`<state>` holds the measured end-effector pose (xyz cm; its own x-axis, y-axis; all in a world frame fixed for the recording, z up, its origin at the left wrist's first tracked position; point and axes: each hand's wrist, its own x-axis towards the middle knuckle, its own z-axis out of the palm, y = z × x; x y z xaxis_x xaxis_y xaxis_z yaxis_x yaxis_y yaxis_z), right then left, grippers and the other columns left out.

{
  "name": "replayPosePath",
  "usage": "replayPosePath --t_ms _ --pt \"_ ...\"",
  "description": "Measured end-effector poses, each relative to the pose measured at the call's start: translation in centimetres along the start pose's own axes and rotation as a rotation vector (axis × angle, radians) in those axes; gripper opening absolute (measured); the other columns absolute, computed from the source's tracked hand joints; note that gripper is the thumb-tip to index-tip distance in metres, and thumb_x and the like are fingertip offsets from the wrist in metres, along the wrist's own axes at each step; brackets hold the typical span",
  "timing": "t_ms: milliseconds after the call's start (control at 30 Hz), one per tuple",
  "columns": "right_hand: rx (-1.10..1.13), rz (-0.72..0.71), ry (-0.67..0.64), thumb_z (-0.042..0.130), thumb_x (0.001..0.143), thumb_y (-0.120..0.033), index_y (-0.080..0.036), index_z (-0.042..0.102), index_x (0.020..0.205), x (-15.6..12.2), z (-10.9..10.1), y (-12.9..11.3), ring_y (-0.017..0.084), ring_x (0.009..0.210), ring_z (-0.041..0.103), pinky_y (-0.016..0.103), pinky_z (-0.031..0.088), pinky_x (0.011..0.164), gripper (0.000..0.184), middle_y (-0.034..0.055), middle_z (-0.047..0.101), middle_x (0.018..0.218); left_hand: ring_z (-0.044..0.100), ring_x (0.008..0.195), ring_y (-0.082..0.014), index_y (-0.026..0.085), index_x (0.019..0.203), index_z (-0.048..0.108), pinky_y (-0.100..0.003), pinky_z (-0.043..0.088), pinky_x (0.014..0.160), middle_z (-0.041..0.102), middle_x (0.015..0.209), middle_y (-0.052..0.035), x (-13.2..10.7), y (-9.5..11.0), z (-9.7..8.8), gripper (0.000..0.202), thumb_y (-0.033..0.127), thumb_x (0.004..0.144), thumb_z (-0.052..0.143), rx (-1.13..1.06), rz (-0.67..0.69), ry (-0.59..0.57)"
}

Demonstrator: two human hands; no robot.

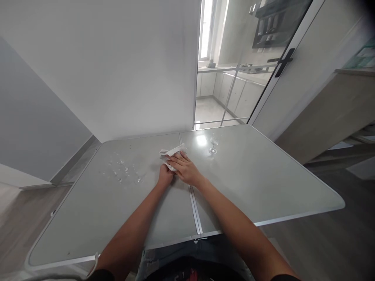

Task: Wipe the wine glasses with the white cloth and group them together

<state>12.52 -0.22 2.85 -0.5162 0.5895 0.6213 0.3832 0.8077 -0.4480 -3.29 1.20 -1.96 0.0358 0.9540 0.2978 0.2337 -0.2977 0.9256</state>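
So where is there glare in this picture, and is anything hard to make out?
Head view: white glare on the table near the stemmed glass, and the window is blown out. Also head view: clear glassware at left shows mostly as glints against the pale surface, and the top-right corner goes dark.
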Motion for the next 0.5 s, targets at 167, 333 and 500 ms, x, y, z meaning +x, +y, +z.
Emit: replayPosePath --t_ms 167,333,500 --pt "-0.365 -0.041 -0.007 0.049 0.091 -0.019 -0.018 0.067 0.114 0.7 -0.9 -0.4 0.027 0.131 0.048 0.048 0.019 0.12 0.03 0.0115 0.067 0.127 0.054 0.052 -0.0173 0.017 0.063 0.055 -0.028 0.035 0.053 0.063 0.059 -0.0074 -0.4 -0.5 0.0 0.014 0.018 0.077 0.052 0.489 0.216 -0.056" --pt "-0.155 0.331 -0.037 0.052 0.087 -0.03 -0.018 0.064 0.073 0.4 -2.6 0.5 0.019 0.078 0.057 0.035 0.041 0.085 0.022 0.0044 0.067 0.075 0.06 0.059 -0.0194 0.017 0.084 0.065 -0.028 0.035 0.056 0.067 0.068 -0.0085 -1.4 0.0 0.1 0.016 0.024 0.088 0.051 0.766 0.408 -0.158" --pt "0.776 0.741 0.239 0.056 0.083 -0.049 -0.018 0.058 0.067 0.2 -3.8 2.1 0.015 0.064 0.05 0.027 0.039 0.063 0.034 -0.0011 0.056 0.062 0.061 0.064 -0.0169 0.019 0.092 0.064 -0.026 0.04 0.062 0.068 0.074 -0.0053 -1.7 0.7 -0.4 0.02 0.033 0.095 0.05 0.623 0.433 -0.154"
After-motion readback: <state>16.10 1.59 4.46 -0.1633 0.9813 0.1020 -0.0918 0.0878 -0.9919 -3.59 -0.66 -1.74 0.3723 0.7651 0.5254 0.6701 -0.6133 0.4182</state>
